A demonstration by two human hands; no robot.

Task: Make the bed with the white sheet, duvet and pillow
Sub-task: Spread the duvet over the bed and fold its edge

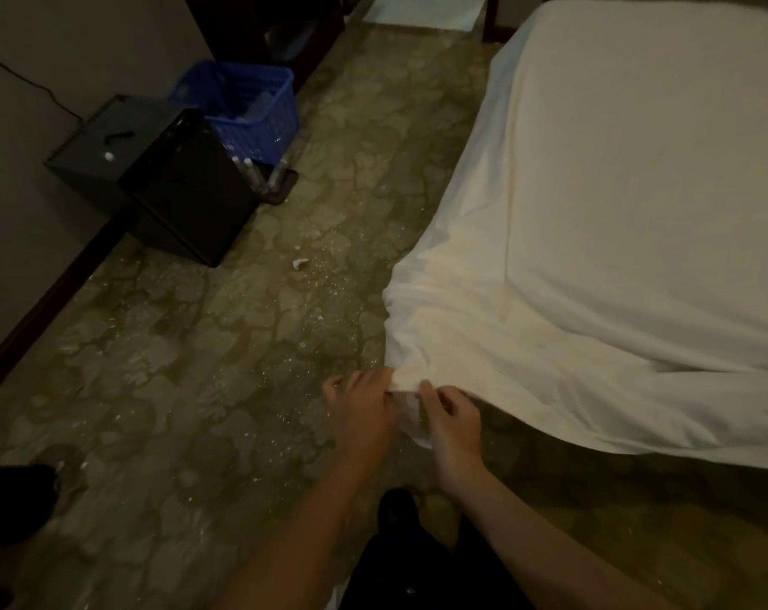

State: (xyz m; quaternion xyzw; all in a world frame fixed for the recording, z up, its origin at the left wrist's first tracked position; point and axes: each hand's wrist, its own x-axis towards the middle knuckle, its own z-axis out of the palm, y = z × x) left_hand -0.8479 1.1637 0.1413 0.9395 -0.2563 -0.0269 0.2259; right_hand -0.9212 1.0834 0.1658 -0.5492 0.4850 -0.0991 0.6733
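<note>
The white sheet (615,204) covers the bed at the right and hangs over its near corner in gathered folds. My left hand (362,411) pinches the bunched corner of the sheet from the left. My right hand (450,424) grips the same corner just beside it, fingers curled into the cloth. Both hands are low, close to the carpet, in front of the bed corner. No duvet or pillow is in view.
A patterned carpet (241,345) strewn with white specks fills the floor on the left. A black cabinet (184,187) and a blue plastic basket (246,103) stand against the wall. A crumpled white scrap (301,262) lies on the carpet. My dark shoe (397,508) is below my hands.
</note>
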